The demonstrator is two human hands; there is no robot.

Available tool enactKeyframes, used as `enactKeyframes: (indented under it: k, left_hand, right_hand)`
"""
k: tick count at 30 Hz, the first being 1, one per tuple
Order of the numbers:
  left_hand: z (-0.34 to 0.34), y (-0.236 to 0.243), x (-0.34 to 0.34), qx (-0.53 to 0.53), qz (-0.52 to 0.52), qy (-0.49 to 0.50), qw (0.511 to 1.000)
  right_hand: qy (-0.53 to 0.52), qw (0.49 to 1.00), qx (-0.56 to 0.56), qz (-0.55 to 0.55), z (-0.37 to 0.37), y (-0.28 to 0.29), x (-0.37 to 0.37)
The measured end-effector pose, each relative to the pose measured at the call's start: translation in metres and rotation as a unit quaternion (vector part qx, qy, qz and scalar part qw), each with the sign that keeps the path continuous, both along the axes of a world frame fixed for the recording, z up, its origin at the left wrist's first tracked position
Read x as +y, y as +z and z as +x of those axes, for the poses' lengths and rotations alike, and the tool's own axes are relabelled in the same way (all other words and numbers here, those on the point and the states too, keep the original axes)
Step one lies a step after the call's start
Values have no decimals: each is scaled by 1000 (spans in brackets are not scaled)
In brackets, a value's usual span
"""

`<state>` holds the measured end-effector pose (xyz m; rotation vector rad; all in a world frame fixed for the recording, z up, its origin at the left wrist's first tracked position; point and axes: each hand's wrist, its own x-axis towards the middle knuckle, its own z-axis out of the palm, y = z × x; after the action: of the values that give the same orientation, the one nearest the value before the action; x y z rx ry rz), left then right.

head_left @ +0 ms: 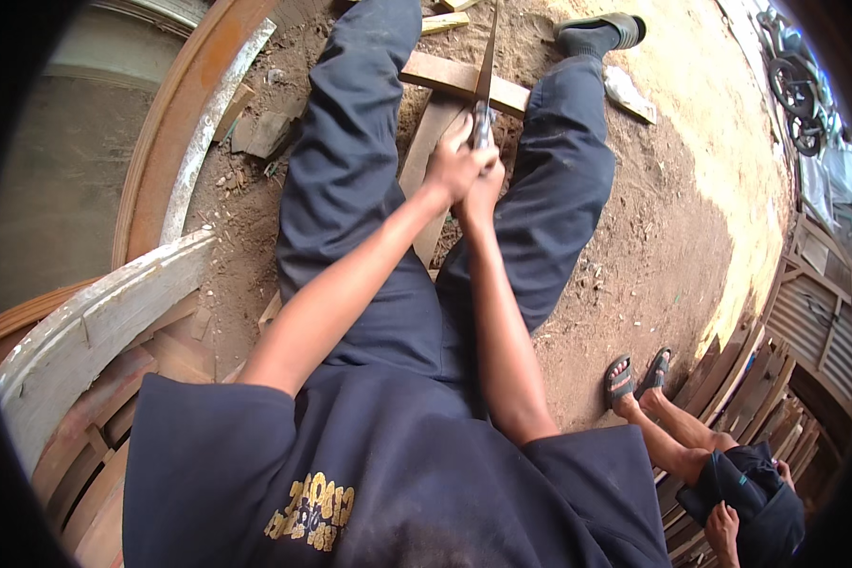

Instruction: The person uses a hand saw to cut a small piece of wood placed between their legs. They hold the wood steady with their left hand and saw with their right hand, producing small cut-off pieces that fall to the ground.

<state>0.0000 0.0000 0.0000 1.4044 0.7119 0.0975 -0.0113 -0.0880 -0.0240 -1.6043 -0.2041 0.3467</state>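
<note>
Both my hands are together between my spread legs, gripping a handsaw [488,71] whose narrow blade points away from me. The blade stands across a length of timber [511,92] that lies crosswise between my shins. My left hand [452,168] is closed at the saw's handle [484,128], pressed against the other hand. My right hand [483,192] wraps round the lower part of the handle; some of its fingers are hidden. Beneath the hands, a second plank [420,156] runs lengthwise toward me. Slight motion blur softens the hands.
Curved wooden frames [147,180] and a white-painted curved piece [104,293] lie at left beside scrap blocks [260,134]. A short offcut [630,95] rests by my right foot. Another person [748,492] sits at lower right near stacked boards [776,379]. Motorbikes [797,90] stand far right.
</note>
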Motion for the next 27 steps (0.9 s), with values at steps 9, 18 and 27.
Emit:
enactKeyframes:
  k: [9,18,27]
  left_hand:
    - [3,27,7,-26,-45,-7,999]
    - [-84,25,-30,-70,-38,26,996]
    - [6,23,-5,13,15,4,1000]
  right_hand:
    - [-35,999,-38,-15,39,-16,16]
    - [-46,997,18,-67,-60,39,-2]
    - [-46,999,6,-15,34,-1,13]
